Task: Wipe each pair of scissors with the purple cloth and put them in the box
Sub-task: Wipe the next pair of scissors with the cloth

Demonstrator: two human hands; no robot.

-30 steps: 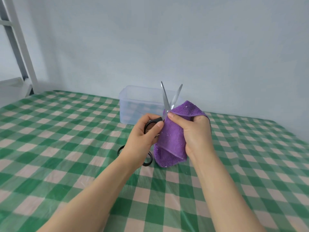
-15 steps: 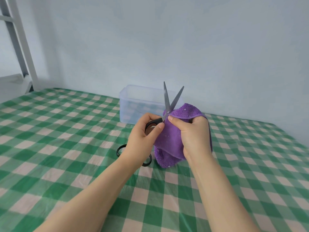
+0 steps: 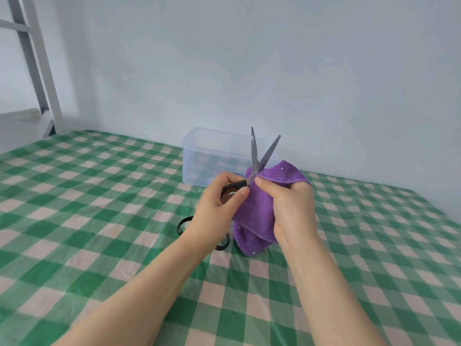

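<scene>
Slightly more bare blade shows above the purple cloth [image 3: 254, 211] than a second ago, and our right grip [image 3: 291, 208] sits a little lower toward the pivot; otherwise the pose matches. Our left grip [image 3: 219, 208] is clenched on the black handles of the scissors [image 3: 253, 153], thumb laid along the upper loop, and holds them raised off the surface [image 3: 99, 196]. Our right grip pinches the purple cloth around the base of the right-hand blade, thumb in front, and the loose end hangs down; whether it touches the surface we cannot tell

The long axis of the scissors runs from the handles, low and near us, up and away to the tips, which stand apart in a narrow V. The box [image 3: 199, 161] lies just beyond those tips and a little to the left, seemingly lidless. We judge the left grip to be the nearer to it, and the wipe should run up the blade, away from our fingers

These scissors have slim, dull grey blades with fine points. Beneath our left wrist a second pair [image 3: 179, 226] lies flat, only its black loops showing
</scene>
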